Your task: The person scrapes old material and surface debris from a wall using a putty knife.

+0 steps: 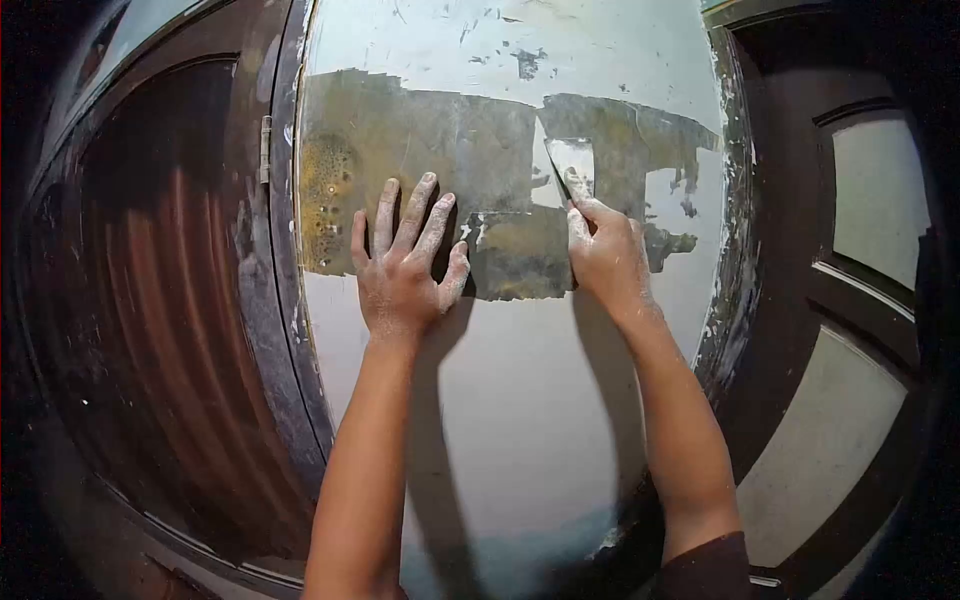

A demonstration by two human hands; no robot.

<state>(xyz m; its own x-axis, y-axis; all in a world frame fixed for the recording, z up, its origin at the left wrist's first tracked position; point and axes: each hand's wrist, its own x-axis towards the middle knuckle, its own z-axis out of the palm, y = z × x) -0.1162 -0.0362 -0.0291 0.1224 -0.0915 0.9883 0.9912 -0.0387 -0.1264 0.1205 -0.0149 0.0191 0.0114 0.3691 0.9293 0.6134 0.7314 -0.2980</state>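
Observation:
White powder coats my left hand [405, 270], which lies with its fingers spread over the bare grey-brown patch [400, 125] of the wall. To its right, my right hand [610, 250] is closed round a scraper [572, 160] with a flat, pale blade. The blade is at the wall, beside a white strip [542, 165] in the patch. Most of the scraper's handle is hidden by my fingers. White coating [530, 390] covers the wall below the patch, and pale blue-white coating [450, 50] lies above it.
A dark wooden door frame [285, 200] with a hinge [265, 150] stands at the left, beside a dark panel with reddish folds [190, 300]. On the right are a paint-smeared frame [738, 200] and a dark door with pale panels [875, 190].

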